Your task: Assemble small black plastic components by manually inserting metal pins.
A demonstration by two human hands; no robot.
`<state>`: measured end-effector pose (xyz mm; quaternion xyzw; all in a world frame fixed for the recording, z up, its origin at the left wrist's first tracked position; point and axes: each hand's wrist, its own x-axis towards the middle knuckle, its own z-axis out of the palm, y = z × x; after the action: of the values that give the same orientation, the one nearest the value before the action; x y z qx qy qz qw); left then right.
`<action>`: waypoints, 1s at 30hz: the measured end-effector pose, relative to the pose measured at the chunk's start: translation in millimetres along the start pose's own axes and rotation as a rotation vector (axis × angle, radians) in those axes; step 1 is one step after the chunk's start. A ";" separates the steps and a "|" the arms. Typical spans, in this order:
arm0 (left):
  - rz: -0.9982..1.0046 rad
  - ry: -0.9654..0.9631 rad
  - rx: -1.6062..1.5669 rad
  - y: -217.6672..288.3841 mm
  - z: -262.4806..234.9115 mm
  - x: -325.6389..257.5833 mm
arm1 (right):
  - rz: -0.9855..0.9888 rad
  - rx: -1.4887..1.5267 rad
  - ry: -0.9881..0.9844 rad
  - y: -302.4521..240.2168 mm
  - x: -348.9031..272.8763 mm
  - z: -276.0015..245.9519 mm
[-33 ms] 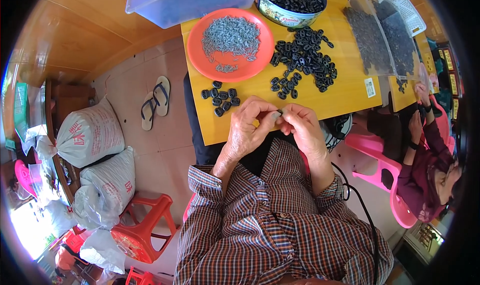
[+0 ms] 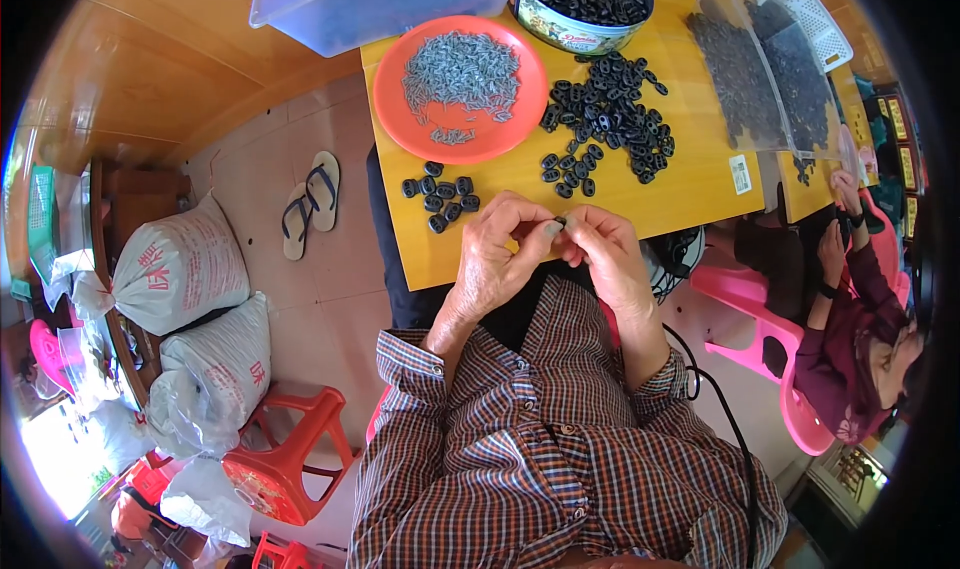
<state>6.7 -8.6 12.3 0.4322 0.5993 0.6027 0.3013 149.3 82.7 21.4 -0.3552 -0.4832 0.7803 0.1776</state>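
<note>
Above the table's near edge my left hand [image 2: 500,247] and my right hand [image 2: 607,252] meet fingertip to fingertip. Both are closed in a pinch on a small black plastic piece [image 2: 561,221], mostly hidden by the fingers. Left of them lies a small group of thick black two-hole cord locks [image 2: 433,203]. Farther off, a larger pile of flat black two-hole plastic pieces [image 2: 610,109] spreads over the yellow table [image 2: 430,254]. An orange-red plate [image 2: 395,114] carries a heap of thin grey metal pieces [image 2: 460,74], which look like tiny springs.
A round tin [image 2: 575,37] of black pieces and a translucent bin [image 2: 390,9] stand at the back. A clear box [image 2: 790,99] of dark parts sits far right, near a seated person [image 2: 860,339]. White sacks [image 2: 185,264] and a red stool [image 2: 290,459] are left; a black cable [image 2: 735,419] hangs right.
</note>
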 end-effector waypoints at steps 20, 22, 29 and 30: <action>-0.318 -0.080 -0.256 0.2 14.9 7.0 | -0.193 -0.210 0.023 -16.0 -4.9 -18.6; -0.250 -0.067 -0.142 -2.1 16.2 9.2 | -0.060 -0.223 0.127 -23.9 -6.9 -17.5; 0.233 0.044 0.557 -9.8 24.2 26.5 | 0.038 -0.049 0.296 -15.3 -1.4 -31.0; 0.290 0.024 0.650 -9.8 24.3 28.5 | 0.041 -0.045 0.299 -16.9 -1.2 -29.3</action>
<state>14.0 28.7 5.0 0.5792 0.6954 0.4221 0.0524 170.3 108.3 28.5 -0.4812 -0.4612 0.7112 0.2234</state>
